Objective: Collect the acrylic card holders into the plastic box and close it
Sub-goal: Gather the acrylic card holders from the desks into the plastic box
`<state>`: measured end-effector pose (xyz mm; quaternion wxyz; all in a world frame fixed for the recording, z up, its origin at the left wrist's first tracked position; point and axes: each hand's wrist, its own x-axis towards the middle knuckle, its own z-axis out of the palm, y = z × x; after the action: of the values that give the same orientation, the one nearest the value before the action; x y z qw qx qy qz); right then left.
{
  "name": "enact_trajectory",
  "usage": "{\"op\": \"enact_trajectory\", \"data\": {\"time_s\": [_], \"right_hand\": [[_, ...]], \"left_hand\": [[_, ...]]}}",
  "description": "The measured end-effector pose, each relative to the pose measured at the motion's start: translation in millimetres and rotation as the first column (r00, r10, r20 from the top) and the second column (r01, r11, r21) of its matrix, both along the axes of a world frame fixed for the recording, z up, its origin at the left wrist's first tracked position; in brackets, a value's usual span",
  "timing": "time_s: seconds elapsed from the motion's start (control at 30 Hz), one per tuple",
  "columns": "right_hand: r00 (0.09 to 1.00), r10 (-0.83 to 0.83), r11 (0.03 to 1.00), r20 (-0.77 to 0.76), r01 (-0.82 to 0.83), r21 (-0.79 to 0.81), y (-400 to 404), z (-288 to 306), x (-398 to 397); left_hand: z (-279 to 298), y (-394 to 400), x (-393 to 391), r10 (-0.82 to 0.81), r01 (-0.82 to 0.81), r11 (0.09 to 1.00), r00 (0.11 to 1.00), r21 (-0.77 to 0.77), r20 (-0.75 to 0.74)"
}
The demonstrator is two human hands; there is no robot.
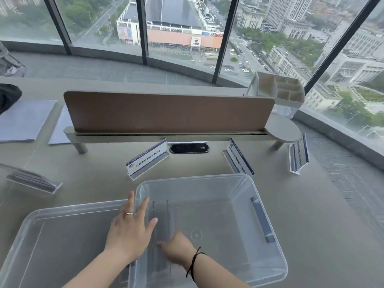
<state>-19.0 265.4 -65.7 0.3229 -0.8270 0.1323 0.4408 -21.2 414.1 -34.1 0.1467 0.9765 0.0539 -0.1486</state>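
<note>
Right hand (pixel 176 249) inside plastic box (pixel 239 185) | card holder (pixel 161 235) at fingertips

The left hand (pixel 129 227) is lying flat with fingers spread over the left rim of the clear plastic box (pixel 257 244). The right hand (pixel 176 247) is reaching inside the box, its fingers hidden. The box's lid (pixel 52 246) is lying left of both hands. Three acrylic card holders (pixel 147 160) (pixel 239 157) (pixel 298 155) are standing on the table (pixel 322 215) beyond the hands, another (pixel 33 180) far left.
</note>
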Motion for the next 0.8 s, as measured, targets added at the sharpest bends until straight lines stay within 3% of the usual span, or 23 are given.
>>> {"op": "enact_trajectory", "data": {"time_s": [0.1,0.17,0.23,0.3,0.4,0.47,0.57,0.8], "right_hand": [[0.987,0.114,0.993,0.116,-0.112,-0.022,-34,29,23],[0.972,0.092,0.992,0.215,-0.107,0.063,-65,54,46],[0.951,-0.121,0.960,0.286,0.039,0.276,-100,81,76],[0.858,-0.350,0.906,0.376,0.208,0.368,-146,97,114],[0.682,-0.382,0.920,0.624,0.343,0.188,-217,99,173],[0.718,-0.277,0.930,0.638,0.367,-0.009,-254,80,206],[0.875,-0.102,0.943,0.474,0.236,-0.233,-283,37,238],[0.935,0.140,0.983,0.325,-0.093,-0.158,-304,-39,275]], "left_hand": [[16,-16,19,0.023,-0.025,0.999,0.997,0.027,0.078],[31,-35,42,0.025,-0.025,1.000,0.987,-0.007,0.159],[45,-57,71,0.001,0.008,0.999,0.973,-0.037,0.231],[56,-82,104,-0.025,0.039,0.998,0.962,-0.044,0.271],[66,-123,153,-0.085,0.093,0.996,0.958,-0.015,0.273],[66,-154,186,-0.157,0.156,0.987,0.955,0.023,0.251],[57,-202,226,-0.266,0.258,0.964,0.946,0.063,0.188],[9,-283,287,-0.507,0.494,0.851,0.861,0.178,0.040]]}}
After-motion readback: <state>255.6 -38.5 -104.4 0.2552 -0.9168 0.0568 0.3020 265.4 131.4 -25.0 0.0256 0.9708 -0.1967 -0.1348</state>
